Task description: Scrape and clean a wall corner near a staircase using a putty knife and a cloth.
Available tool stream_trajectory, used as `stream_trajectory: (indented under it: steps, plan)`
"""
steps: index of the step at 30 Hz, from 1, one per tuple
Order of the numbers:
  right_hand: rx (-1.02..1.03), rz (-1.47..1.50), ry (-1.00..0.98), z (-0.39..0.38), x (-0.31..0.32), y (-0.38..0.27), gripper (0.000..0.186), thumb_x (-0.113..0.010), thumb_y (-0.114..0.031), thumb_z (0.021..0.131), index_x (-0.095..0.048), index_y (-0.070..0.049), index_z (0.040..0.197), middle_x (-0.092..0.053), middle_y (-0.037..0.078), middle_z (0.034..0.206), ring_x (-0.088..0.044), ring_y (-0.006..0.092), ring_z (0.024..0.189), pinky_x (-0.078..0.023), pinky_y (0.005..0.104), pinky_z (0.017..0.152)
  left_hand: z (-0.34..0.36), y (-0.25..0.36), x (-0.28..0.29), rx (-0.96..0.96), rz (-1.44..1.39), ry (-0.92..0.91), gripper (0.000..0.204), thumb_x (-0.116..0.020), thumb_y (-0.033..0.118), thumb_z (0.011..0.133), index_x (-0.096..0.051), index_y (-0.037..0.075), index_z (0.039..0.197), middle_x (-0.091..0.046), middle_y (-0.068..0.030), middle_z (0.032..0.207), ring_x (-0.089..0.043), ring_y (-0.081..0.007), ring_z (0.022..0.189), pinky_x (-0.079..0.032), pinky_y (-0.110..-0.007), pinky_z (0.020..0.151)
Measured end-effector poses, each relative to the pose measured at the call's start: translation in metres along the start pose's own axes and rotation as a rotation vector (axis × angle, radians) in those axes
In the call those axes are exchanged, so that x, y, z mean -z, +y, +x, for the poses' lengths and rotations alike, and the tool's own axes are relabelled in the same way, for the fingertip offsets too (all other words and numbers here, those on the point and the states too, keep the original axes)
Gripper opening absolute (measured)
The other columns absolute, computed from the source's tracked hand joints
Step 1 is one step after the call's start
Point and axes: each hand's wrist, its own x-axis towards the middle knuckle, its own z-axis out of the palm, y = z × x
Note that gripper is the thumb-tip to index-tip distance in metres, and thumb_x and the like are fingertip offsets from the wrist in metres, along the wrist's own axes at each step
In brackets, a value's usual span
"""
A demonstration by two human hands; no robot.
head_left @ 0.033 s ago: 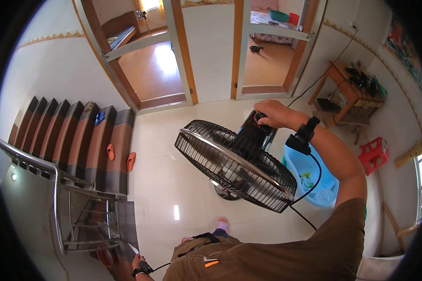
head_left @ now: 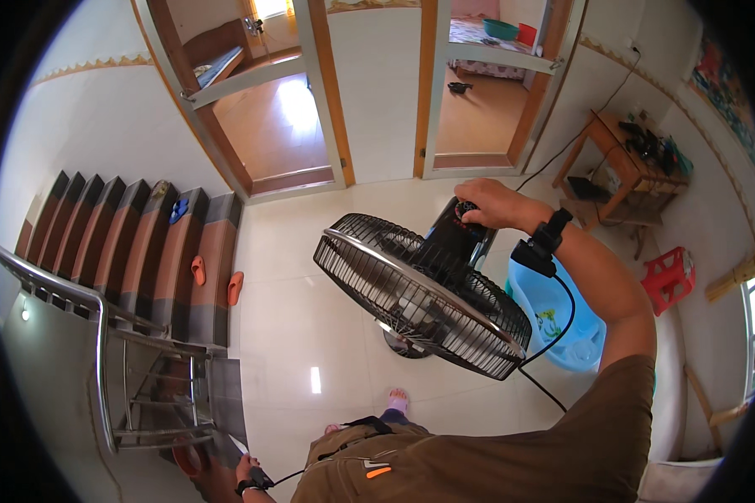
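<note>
My right hand [head_left: 488, 205] is curled over the back of the fan [head_left: 424, 293], fingers closed around the dark motor housing behind the wire cage, which lets me steer the head from its sturdiest part. The fan stands on its round base on the pale tiled floor [head_left: 285, 318] just in front of my feet, the cage tilted up toward me. Its black cord [head_left: 554, 335] hangs under my forearm, past the blue tub [head_left: 566, 327] beside the fan. My left hand [head_left: 247, 478] is low at the frame's edge by the steel stair railing [head_left: 101, 360]; it seems closed on a small dark thing, but I cannot tell for sure.
</note>
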Motion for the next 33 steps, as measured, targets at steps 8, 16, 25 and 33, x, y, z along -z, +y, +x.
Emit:
stream_trajectory:
  steps: [8, 16, 25, 33]
  plan:
    - [-0.154, 0.080, 0.133, -0.003, 0.018, 0.004, 0.029, -0.062, -0.016, 0.073, -0.051, 0.000, 0.094, -0.050, 0.013, 0.080, -0.050, 0.0268, 0.073, -0.040, 0.0383, 0.066, -0.005, -0.018, 0.004, -0.038, 0.004, 0.052, 0.033, -0.047, 0.032, 0.081, -0.055, 0.001, 0.077, -0.055, -0.0096, 0.066, -0.053, -0.0197, 0.058, -0.043, -0.032, 0.053]
    - [-0.444, 0.154, 0.648, -0.164, 0.052, 0.100, 0.026, -0.053, -0.017, 0.082, -0.054, 0.001, 0.100, -0.056, 0.008, 0.096, -0.051, 0.0132, 0.085, -0.043, 0.0261, 0.073, -0.099, -0.050, -0.026, -0.668, 1.008, 0.266, 0.030, -0.050, 0.027, 0.079, -0.053, 0.009, 0.103, -0.059, -0.0181, 0.089, -0.056, -0.0355, 0.082, -0.045, -0.042, 0.071]
    - [-0.600, 0.221, 0.406, -0.216, -0.247, -0.126, 0.022, -0.053, -0.019, 0.079, -0.056, 0.001, 0.089, -0.056, 0.008, 0.076, -0.052, 0.0143, 0.066, -0.044, 0.0269, 0.061, -0.096, -0.099, -0.007, -0.047, -0.197, 0.082, 0.036, -0.048, 0.035, 0.076, -0.061, 0.001, 0.077, -0.060, -0.0064, 0.071, -0.055, -0.0162, 0.061, -0.043, -0.028, 0.056]
    - [-0.252, 0.464, -0.336, -0.221, -0.399, -0.302, 0.021, -0.053, -0.020, 0.077, -0.058, 0.000, 0.078, -0.056, 0.007, 0.059, -0.053, 0.0152, 0.050, -0.045, 0.0276, 0.050, -0.076, -0.242, 0.111, -0.087, -0.573, 0.120, 0.036, -0.044, 0.032, 0.079, -0.057, -0.001, 0.076, -0.056, -0.0092, 0.067, -0.053, -0.0176, 0.058, -0.044, -0.030, 0.053]
